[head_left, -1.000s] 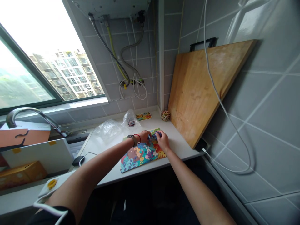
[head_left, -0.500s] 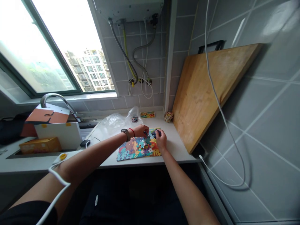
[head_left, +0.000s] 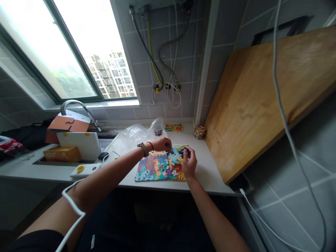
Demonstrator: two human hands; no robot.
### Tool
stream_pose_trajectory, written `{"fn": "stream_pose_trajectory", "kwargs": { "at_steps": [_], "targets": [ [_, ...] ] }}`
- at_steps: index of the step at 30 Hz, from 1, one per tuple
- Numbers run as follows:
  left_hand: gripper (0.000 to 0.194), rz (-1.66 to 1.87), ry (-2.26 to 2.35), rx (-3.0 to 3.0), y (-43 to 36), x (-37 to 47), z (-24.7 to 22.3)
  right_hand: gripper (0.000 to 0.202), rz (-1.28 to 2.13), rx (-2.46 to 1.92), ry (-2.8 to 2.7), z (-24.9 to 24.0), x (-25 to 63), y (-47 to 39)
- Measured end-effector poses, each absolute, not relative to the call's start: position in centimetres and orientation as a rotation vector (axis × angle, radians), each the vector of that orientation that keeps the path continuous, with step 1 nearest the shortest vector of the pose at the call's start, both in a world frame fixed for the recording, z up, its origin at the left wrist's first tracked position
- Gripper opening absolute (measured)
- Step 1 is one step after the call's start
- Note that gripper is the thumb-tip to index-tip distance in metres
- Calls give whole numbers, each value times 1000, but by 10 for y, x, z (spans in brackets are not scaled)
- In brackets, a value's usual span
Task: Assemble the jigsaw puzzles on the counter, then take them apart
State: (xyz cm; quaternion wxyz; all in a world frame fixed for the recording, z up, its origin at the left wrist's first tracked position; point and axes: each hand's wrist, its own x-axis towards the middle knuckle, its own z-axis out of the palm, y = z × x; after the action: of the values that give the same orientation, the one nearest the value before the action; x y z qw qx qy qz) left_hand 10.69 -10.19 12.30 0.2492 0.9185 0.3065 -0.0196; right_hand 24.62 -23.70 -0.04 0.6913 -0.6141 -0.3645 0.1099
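A colourful jigsaw puzzle [head_left: 157, 169] lies flat on the white counter [head_left: 204, 171] in front of me. My left hand [head_left: 162, 143], with a watch and a red string at the wrist, rests at the puzzle's far edge and pinches a small dark piece. My right hand [head_left: 189, 161] is over the puzzle's right far corner, its fingers closed on a dark blue puzzle piece [head_left: 183, 152]. The two hands are a few centimetres apart.
A big wooden board [head_left: 257, 98] leans on the right wall. Clear plastic bags [head_left: 136, 134], a picture card [head_left: 173, 127] and a small stack of pieces [head_left: 200, 132] lie behind the puzzle. A sink with a tap [head_left: 78, 108] and boxes [head_left: 76, 143] sits left. A white cable [head_left: 283, 115] hangs at right.
The camera has swung closer and to the left, so the counter looks larger. Both hands stay at the puzzle's far right corner, and the right hand has shifted a little apart from the left.
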Motion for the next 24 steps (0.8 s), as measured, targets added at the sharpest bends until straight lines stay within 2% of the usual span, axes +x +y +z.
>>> {"fn": "stream_pose_trajectory", "kwargs": {
  "at_steps": [9,24],
  "targets": [
    [32,-265,706,2421,-120,123,82,41,169,-1398,-610,-2,256,-237],
    [30,-93,623,2561,-126,136,69,48,244,-1460,-623,-15,261,-232]
  ]
}}
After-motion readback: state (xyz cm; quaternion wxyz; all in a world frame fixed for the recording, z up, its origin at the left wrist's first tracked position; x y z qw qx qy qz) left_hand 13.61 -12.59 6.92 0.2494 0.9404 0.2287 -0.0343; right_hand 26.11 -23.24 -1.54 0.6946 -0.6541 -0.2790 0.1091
